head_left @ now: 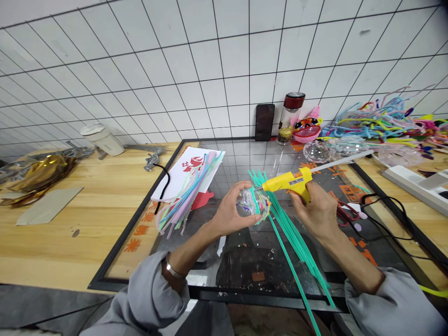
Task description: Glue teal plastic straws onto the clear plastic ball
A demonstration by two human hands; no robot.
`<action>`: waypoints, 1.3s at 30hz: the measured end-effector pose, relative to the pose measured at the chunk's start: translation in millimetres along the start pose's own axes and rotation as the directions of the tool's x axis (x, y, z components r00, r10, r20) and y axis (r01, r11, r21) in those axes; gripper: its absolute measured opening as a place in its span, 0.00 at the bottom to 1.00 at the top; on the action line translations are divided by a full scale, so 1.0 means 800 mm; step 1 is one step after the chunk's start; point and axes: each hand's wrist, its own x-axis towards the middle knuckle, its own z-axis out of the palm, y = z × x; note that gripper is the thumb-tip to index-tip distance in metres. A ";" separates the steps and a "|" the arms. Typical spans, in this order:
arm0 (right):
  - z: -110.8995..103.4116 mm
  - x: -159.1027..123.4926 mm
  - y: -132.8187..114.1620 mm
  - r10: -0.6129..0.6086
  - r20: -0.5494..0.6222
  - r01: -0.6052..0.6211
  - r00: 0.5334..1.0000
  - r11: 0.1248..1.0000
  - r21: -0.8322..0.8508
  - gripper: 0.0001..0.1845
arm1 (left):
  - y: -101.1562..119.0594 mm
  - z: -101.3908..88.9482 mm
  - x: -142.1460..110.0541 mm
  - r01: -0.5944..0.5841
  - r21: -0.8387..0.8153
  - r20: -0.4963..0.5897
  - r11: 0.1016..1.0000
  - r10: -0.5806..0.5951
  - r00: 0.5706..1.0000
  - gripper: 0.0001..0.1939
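Observation:
My left hand [231, 210] is wrapped round a clear plastic ball [246, 205] with a green strip across it and colourful bits at its right side. In my right hand [317, 210] is a yellow hot glue gun [289, 182], a long whitish glue stick [345, 160] jutting from its back. The gun's nozzle points left, at or very close to the green strip on the ball; contact is hard to make out. Beneath both hands lies a bundle of green pipe cleaners [297, 238], one of them apart from the rest and reaching past the table's front edge.
Pastel pipe cleaners [191, 191] lie on white paper [171, 182] to the left. A phone [264, 122] and a glass bottle [290, 119] stand by the tiled wall. At right are a heap of pipe cleaners [378, 121], clear balls [317, 151], a power strip [416, 189] and black cables [385, 238].

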 end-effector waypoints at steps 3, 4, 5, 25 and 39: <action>0.000 0.000 0.000 -0.039 -0.007 0.039 0.999 0.999 0.007 0.13 | -0.001 0.001 -0.001 -0.014 0.005 -0.005 1.000 0.014 1.000 0.33; 0.000 0.000 0.000 -0.051 -0.009 0.051 0.999 0.999 0.004 0.12 | -0.001 0.001 -0.001 -0.015 0.007 -0.006 1.000 0.015 1.000 0.33; -0.001 0.000 0.000 -0.060 -0.009 0.060 0.998 0.998 0.001 0.12 | -0.002 0.001 -0.001 -0.016 0.008 -0.005 1.000 0.016 1.000 0.34; -0.006 0.001 -0.001 -0.072 0.006 0.072 0.997 0.992 -0.108 0.13 | 0.003 0.001 0.000 -0.018 0.016 0.012 1.000 0.018 1.000 0.33; -0.004 0.001 -0.002 -0.034 0.004 0.034 0.999 0.997 -0.076 0.12 | 0.004 0.000 0.000 -0.002 0.017 0.016 1.000 0.001 1.000 0.33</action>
